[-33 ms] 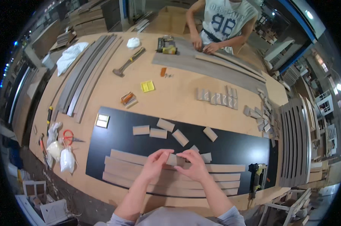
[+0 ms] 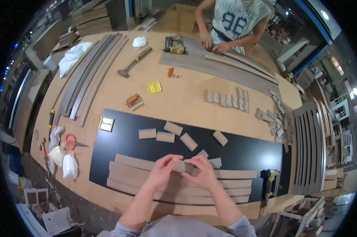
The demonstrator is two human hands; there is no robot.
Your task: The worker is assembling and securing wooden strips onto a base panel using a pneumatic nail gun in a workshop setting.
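Note:
A small grey-brown wooden block [image 2: 182, 166] is held between my two hands over the black board [image 2: 127, 136]. My left hand [image 2: 161, 172] pinches its left end between thumb and fingers. At the other end, my right hand [image 2: 204, 173] is closed on what seems to be the same block; its fingers hide that part. Beneath my hands lie several long wooden strips [image 2: 131, 173], side by side. Several loose small blocks [image 2: 165, 136] are scattered beyond them, one grey block [image 2: 215, 162] close to my right hand.
A nail gun [image 2: 270, 185] lies at the board's right end. Red-handled scissors [image 2: 70, 142] and white bags [image 2: 70, 166] are at left; a hammer [image 2: 135, 62] lies farther back. Piled blocks [image 2: 279, 122] and slatted panels [image 2: 308, 150] are on the right. A person [image 2: 233, 27] works across the table.

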